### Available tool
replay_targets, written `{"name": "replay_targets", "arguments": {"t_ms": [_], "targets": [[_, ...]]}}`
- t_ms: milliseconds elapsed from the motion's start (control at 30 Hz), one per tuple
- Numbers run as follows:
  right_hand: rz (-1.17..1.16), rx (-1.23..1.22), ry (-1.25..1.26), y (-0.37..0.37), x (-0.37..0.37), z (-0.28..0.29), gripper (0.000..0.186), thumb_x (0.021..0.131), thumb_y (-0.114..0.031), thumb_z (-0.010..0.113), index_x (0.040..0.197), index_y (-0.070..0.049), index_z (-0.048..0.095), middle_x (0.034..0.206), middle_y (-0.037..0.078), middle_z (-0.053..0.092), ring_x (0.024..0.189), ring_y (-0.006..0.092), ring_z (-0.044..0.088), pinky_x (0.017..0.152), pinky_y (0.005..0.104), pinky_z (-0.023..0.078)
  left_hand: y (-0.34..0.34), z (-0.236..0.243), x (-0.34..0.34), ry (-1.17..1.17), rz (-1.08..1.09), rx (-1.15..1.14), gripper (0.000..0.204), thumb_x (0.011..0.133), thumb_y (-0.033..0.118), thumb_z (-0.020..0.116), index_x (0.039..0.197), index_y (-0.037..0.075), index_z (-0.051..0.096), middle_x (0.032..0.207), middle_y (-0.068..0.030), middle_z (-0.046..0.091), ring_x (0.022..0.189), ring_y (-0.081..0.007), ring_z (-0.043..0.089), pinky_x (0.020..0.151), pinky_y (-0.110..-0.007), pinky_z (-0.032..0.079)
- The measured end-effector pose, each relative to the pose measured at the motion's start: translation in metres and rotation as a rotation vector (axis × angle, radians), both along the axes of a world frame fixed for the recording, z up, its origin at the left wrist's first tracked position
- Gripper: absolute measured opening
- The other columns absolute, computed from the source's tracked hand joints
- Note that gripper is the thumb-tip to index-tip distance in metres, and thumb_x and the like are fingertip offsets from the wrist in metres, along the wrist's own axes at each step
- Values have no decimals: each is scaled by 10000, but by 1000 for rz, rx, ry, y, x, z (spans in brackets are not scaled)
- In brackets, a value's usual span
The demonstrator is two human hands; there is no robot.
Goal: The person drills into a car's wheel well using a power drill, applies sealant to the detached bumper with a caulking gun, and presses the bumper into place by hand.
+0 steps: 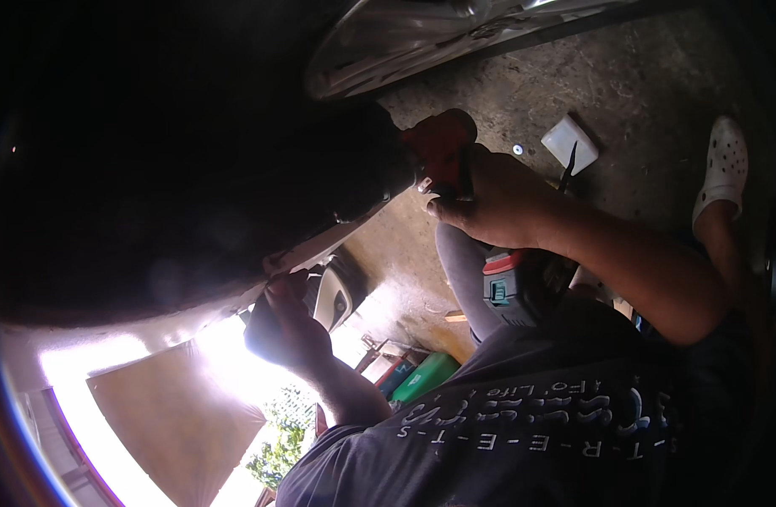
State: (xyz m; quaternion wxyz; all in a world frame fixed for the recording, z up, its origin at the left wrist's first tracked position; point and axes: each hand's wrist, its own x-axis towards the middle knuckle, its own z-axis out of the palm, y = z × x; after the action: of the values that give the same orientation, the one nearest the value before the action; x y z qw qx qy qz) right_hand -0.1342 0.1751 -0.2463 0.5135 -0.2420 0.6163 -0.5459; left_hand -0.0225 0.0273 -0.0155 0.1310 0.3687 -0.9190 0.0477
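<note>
My right hand [489,203] is closed around the grip of a red power tool [443,139]. The tool's nose points left into a large dark mass [193,169], apparently the underside of a vehicle. A black, red and teal battery block [508,289] sits below my wrist. My left hand [286,325], dark against strong backlight, curls its fingers over the pale lower edge of the body panel [307,249]. What the tool's tip touches is hidden in shadow.
A silver curved car part [405,42] lies at the top, above a concrete floor [641,76]. On the floor are a white plastic piece [569,142] and a small washer [517,149]. A foot in a white clog [726,169] is at the right. Green and red boxes [422,378] stand lower centre.
</note>
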Motion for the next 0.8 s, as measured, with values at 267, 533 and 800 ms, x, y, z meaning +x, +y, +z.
{"name": "replay_targets", "arguments": {"t_ms": [267,533,800], "targets": [[-10,-27,-10,5,-10,7,661,985,-460,750,1308,89,573,1077,280,756,1061,442,758,944,494,594,2,0,-5,28,15,-26,467,1095,383,671,924,-21,831,731,-103,793,606,-138,730,574,-272,578],[-18,13,15,9,-16,12,604,987,-422,696,1304,83,598,1060,263,759,1029,405,776,952,479,613,-1,0,0,-17,13,-37,511,1106,420,644,908,-12,830,723,-102,792,585,-117,711,537,-257,522],[-14,22,-19,11,-21,18,555,962,-392,711,1285,52,626,1027,257,771,1015,391,783,925,475,621,0,0,0,31,-4,-22,526,1114,424,628,896,-12,827,716,-98,789,562,-119,689,527,-263,505]]}}
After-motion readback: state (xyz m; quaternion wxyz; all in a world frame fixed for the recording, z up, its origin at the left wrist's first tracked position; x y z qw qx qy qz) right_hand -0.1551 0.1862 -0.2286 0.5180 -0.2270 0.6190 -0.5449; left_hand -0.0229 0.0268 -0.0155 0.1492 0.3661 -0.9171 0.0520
